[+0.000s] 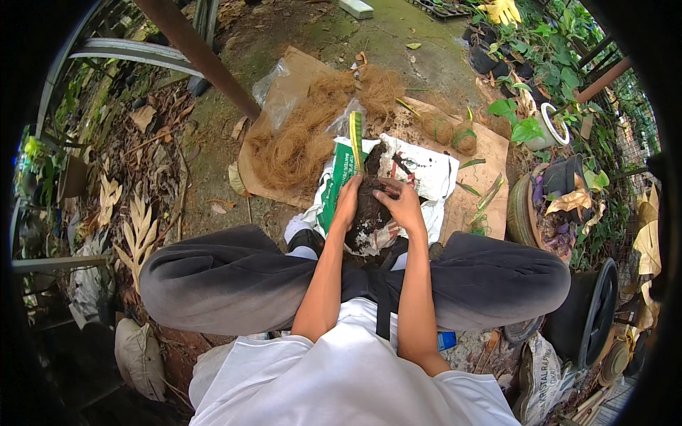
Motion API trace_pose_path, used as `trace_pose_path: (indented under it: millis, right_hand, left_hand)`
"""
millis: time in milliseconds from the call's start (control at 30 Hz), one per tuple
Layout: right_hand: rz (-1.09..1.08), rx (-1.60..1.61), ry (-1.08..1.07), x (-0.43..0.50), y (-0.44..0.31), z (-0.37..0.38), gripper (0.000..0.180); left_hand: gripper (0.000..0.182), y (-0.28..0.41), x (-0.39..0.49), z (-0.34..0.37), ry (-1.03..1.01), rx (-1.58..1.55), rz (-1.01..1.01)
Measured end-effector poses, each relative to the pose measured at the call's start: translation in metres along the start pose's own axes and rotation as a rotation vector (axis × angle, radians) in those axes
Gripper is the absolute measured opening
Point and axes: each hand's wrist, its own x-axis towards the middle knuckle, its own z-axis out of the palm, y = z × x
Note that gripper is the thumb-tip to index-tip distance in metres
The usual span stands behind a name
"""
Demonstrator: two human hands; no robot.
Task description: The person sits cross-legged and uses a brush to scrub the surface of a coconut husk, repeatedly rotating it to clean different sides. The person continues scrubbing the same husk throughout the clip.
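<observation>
My left hand (346, 203) is shut on a snake plant leaf (356, 136), green with yellow edges, which stands nearly upright above the fingers. Its lower end is hidden by the hand and dark soil. My right hand (403, 205) is just to the right, with soiled fingertips and thumb and fingers apart; I see nothing held in it. Beneath both hands lies an opened white and green plastic soil bag (437, 165), its dark soil (367, 210) showing between the folds. Brown coconut fibre (290, 154) is heaped beyond my left hand.
Flattened cardboard (490, 160) lies under the bag. On it are a fibre ball (464, 139) bound with green string, a similar ball (437, 128) and leaf pieces (487, 197). Potted plants (549, 125) line the right. A rusty pole (205, 58) slants in at upper left.
</observation>
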Motion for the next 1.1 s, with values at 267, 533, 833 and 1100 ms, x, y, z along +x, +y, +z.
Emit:
trace_pose_path:
  millis: [267, 533, 833, 1100]
  right_hand:
    - [0.043, 0.007, 0.039, 0.008, 0.008, 0.002, 0.039]
    - [0.009, -0.062, 0.123, 0.012, 0.011, 0.004, 0.032]
    - [0.103, -0.056, 0.290, 0.018, 0.014, 0.006, 0.034]
    - [0.075, -0.089, 0.257, 0.019, 0.015, 0.013, 0.032]
  left_hand:
    - [0.077, 0.002, -0.003, 0.003, -0.001, 0.055, 0.012]
    - [0.074, -0.004, 0.004, 0.005, 0.016, 0.122, 0.057]
    - [0.084, -0.002, 0.001, 0.002, 0.064, -0.010, 0.034]
    - [0.072, -0.002, 0.001, 0.001, 0.141, -0.011, 0.123]
